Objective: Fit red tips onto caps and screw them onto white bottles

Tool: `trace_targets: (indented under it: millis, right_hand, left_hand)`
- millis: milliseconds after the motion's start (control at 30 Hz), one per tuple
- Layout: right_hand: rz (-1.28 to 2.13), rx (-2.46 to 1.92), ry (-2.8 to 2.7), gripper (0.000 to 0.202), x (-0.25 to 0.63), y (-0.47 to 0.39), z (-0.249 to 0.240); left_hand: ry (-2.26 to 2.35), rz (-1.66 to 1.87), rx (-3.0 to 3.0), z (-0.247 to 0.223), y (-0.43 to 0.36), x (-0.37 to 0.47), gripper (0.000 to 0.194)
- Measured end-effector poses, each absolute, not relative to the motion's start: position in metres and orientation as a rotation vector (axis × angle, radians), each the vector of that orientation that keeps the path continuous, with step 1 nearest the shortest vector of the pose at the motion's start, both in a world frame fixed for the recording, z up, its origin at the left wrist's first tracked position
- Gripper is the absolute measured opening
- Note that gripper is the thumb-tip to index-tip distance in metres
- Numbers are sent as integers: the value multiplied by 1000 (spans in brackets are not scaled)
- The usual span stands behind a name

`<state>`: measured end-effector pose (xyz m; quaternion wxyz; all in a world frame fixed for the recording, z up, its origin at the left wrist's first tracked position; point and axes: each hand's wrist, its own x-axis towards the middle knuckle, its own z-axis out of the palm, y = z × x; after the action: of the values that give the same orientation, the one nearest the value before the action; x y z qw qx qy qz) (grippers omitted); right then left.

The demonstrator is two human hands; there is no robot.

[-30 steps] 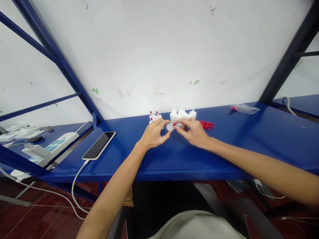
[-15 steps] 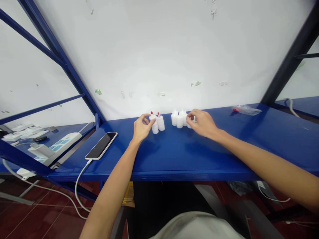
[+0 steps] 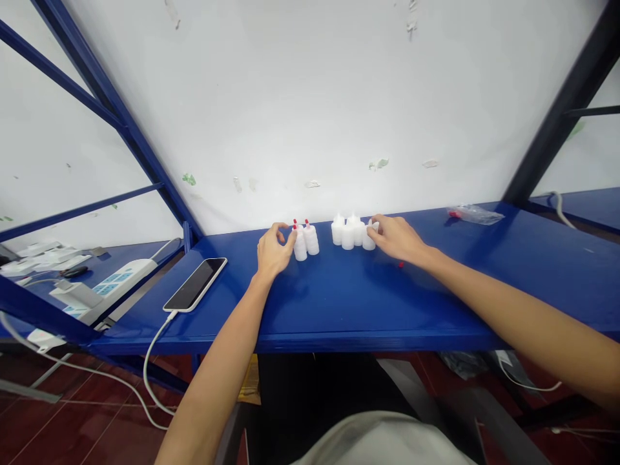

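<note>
My left hand (image 3: 275, 250) is beside a small group of white squeeze bottles with red tips (image 3: 312, 240). Its thumb and fingers are apart, and the thumb tip is close to the front red-tipped bottle (image 3: 300, 247). To the right stand several white bottles with bare nozzles (image 3: 347, 237). At the right end of that group, my right hand (image 3: 394, 237) has its thumb and fingers closed around the top of a white bottle (image 3: 369, 239), which stands upright on the blue table. A small red cap (image 3: 401, 264) lies just below my right hand.
A clear plastic bag (image 3: 475, 214) with something red in it lies at the back right of the blue table (image 3: 339, 310). A phone (image 3: 196, 284) on a charging cable lies at the left. Beyond the blue frame post is a white power strip (image 3: 119, 284).
My left hand has drawn slightly left from the red-tipped bottles, its fingers parting. My right hand has shifted slightly, showing more of its bottle. A red cap now shows beneath it.
</note>
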<state>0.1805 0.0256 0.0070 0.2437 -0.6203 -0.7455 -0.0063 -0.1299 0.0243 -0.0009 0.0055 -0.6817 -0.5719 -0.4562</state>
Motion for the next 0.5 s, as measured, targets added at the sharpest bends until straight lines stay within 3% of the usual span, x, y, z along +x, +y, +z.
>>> trace_targets:
  millis: [100,300,500]
  right_hand:
    - [10,-1626,-2048,34,178,22,9]
    - [315,-1227,-2180,39,169,4,22]
    - [375,-1269,-2423,37,200,7,46]
  left_hand:
    - [-1573,-1490,-2144,1,21,-129,29]
    - [-1035,-1234,-2658,1,6,-106,31]
    - [-952,-1236,-2902,-5,-4,-87,22]
